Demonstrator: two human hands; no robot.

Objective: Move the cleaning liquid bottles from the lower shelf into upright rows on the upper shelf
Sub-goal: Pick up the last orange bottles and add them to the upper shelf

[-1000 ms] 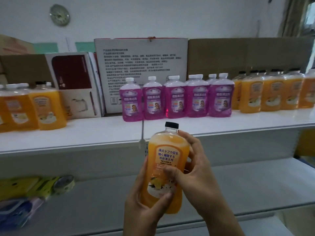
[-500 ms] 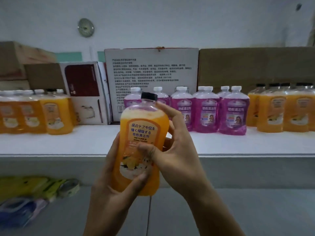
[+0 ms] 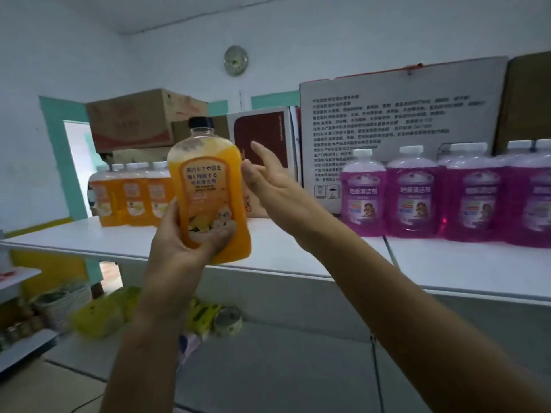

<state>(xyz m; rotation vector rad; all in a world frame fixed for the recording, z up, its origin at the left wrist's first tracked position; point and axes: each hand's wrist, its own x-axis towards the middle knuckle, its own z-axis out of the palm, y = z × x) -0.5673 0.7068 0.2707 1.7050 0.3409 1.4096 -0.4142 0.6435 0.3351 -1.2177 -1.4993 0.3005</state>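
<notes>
My left hand (image 3: 182, 248) grips an orange cleaning liquid bottle (image 3: 205, 189) with a black cap, holding it upright above the front edge of the white upper shelf (image 3: 298, 257). Just right of the bottle, my right hand (image 3: 268, 177) is off it, fingers spread and relaxed. A row of orange bottles (image 3: 131, 198) stands at the shelf's left. Several purple bottles (image 3: 447, 198) with white caps stand in a row on the right.
Cardboard boxes (image 3: 134, 120) and a large white printed box (image 3: 396, 114) stand behind the bottles. The lower shelf (image 3: 298, 368) holds yellow packets (image 3: 104, 314) and a tape roll (image 3: 228, 321) at its left. Another small shelf unit (image 3: 18, 308) stands far left.
The view has swung left. The orange bottle has risen and moved left toward the orange row. My right hand has let go of it and opened; only the left hand holds it.
</notes>
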